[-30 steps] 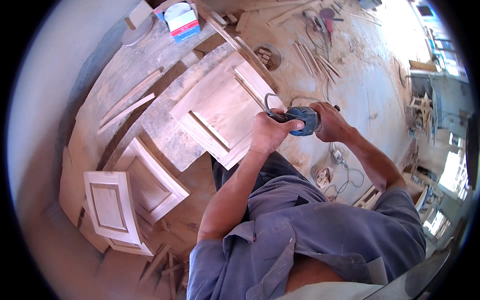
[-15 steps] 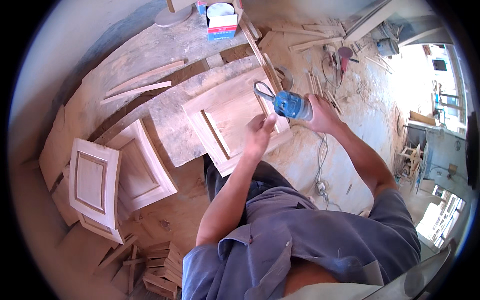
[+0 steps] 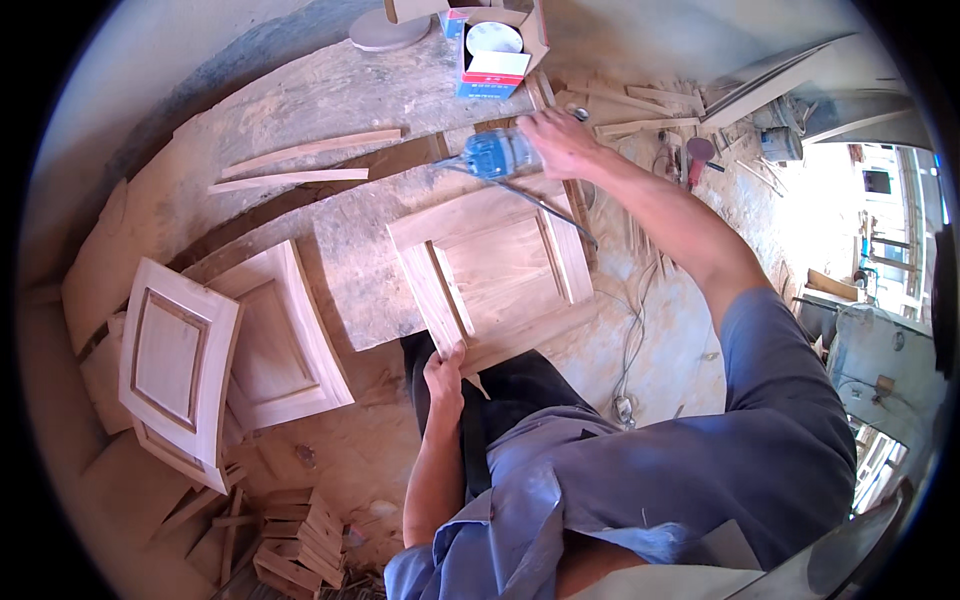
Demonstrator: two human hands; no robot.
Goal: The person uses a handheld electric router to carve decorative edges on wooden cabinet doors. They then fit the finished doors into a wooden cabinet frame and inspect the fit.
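A: Nearest to the body, the left hand [image 3: 445,368] is pinching the near corner of the wooden door panel [image 3: 495,270]. The panel is lying flat on the dusty surface [image 3: 350,280], right in front of the person.

B: Is it holding firmly enough?

A: I am thinking it should be pressing down more, because only the fingers are gripping the edge. A panel that is sliding under a tool is giving a bad edge.

B: And the right hand [image 3: 555,140]?

A: It is reaching far, wrapped around the blue power tool [image 3: 495,155], which is sitting just past the far edge of the panel. The cord [image 3: 545,205] is crossing the panel's far corner.

B: So the cord is worth watching?

A: Yes, keeping it behind the tool seems safer. Further away, two thin wood strips [image 3: 300,165] and an open cardboard box [image 3: 495,45] are lying, well apart from the hands.
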